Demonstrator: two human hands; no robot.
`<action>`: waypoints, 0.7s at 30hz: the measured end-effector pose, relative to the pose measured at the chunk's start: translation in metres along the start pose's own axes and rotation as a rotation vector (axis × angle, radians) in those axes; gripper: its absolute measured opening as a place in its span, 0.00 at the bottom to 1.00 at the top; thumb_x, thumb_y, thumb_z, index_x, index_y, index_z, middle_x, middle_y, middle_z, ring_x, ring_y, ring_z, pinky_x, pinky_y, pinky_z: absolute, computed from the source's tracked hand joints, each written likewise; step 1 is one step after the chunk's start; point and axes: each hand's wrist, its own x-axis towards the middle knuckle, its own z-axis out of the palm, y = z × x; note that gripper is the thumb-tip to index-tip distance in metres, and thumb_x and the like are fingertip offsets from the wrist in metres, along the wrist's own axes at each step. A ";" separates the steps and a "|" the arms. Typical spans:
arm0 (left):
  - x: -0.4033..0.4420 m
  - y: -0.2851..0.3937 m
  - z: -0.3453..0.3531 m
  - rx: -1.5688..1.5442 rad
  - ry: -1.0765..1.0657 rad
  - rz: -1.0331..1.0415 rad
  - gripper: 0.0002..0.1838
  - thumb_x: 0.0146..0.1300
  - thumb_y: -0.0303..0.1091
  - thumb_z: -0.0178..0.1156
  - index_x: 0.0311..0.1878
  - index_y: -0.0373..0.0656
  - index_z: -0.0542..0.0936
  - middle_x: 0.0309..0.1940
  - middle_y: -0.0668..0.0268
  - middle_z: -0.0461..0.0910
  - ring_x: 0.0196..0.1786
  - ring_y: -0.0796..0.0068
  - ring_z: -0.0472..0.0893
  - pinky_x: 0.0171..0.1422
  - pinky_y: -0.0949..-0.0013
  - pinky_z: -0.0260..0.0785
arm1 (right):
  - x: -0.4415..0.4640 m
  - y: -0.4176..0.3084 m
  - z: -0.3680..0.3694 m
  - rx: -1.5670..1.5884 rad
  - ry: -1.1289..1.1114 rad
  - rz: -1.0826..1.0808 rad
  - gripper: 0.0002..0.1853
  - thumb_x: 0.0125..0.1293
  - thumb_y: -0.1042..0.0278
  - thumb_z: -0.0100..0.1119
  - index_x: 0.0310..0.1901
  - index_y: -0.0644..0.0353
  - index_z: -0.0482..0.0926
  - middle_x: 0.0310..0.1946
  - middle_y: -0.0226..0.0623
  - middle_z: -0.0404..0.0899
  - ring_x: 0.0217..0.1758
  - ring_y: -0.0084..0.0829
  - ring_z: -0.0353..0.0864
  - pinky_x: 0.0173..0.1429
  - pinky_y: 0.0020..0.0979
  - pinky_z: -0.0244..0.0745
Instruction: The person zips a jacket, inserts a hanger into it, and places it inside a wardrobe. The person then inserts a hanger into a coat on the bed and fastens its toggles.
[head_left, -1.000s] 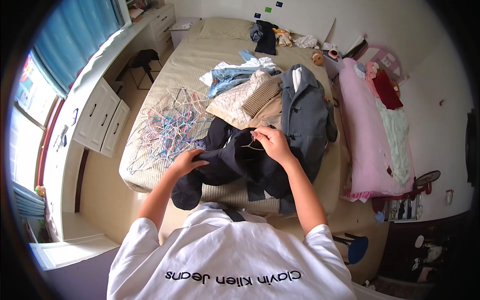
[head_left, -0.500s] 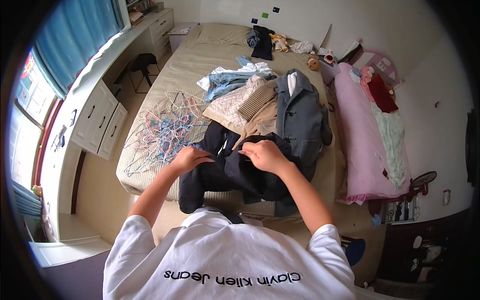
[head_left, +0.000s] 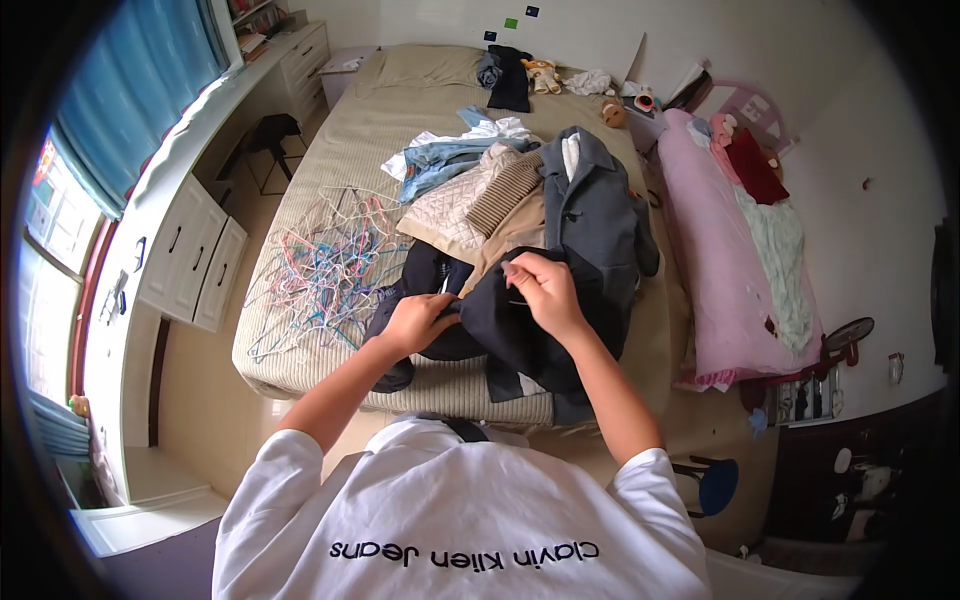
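Observation:
A black garment (head_left: pixel 520 335) is bunched up at the near edge of the bed (head_left: pixel 290 345). My left hand (head_left: pixel 418 322) is closed on its left side. My right hand (head_left: pixel 543 290) pinches at its upper part, where a bit of a thin hanger shows beneath the fingers; most of the hanger is hidden by the cloth. Just beyond lie a grey coat (head_left: pixel 590 215), a striped knit piece (head_left: pixel 503 195) and a cream quilted garment (head_left: pixel 450 208). Left of the garments is a tangled heap of wire hangers (head_left: pixel 335 265).
Jeans (head_left: pixel 430 168) and white clothes lie farther back on the bed. A pink-covered bed (head_left: pixel 700 230) stands on the right, a blue stool (head_left: pixel 717 486) at the lower right. White drawers (head_left: pixel 185 240) and a black stool (head_left: pixel 272 135) are on the left.
My left hand has moved right, closer to my right hand, along the black garment. The garment's left part has dropped and lies more bunched. The view has shifted slightly.

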 end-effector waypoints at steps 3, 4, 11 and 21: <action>0.002 -0.005 0.010 -0.034 0.201 -0.041 0.11 0.55 0.36 0.62 0.38 0.41 0.78 0.27 0.54 0.78 0.33 0.52 0.78 0.36 0.59 0.70 | -0.006 -0.012 -0.012 -0.319 0.057 -0.135 0.09 0.64 0.66 0.55 0.35 0.64 0.75 0.29 0.42 0.77 0.33 0.38 0.77 0.39 0.31 0.69; 0.002 -0.006 0.010 -0.045 0.235 -0.068 0.10 0.53 0.35 0.63 0.37 0.41 0.79 0.26 0.54 0.77 0.31 0.53 0.78 0.33 0.59 0.69 | -0.005 -0.016 -0.022 -0.459 0.150 -0.266 0.09 0.63 0.66 0.55 0.37 0.63 0.75 0.33 0.42 0.77 0.37 0.40 0.76 0.42 0.33 0.69; 0.005 -0.014 -0.013 -0.240 0.365 -0.189 0.09 0.50 0.29 0.66 0.34 0.37 0.80 0.23 0.53 0.77 0.25 0.59 0.78 0.31 0.70 0.67 | -0.067 0.121 -0.083 -0.359 0.379 0.264 0.15 0.67 0.60 0.51 0.43 0.66 0.73 0.40 0.52 0.75 0.47 0.51 0.74 0.50 0.40 0.67; 0.002 -0.038 -0.022 -0.470 0.439 -0.257 0.08 0.54 0.29 0.64 0.30 0.33 0.77 0.14 0.69 0.67 0.21 0.85 0.62 0.26 0.74 0.58 | -0.073 0.120 -0.092 -0.382 0.367 0.215 0.13 0.67 0.66 0.51 0.30 0.67 0.72 0.24 0.47 0.70 0.29 0.38 0.73 0.37 0.32 0.66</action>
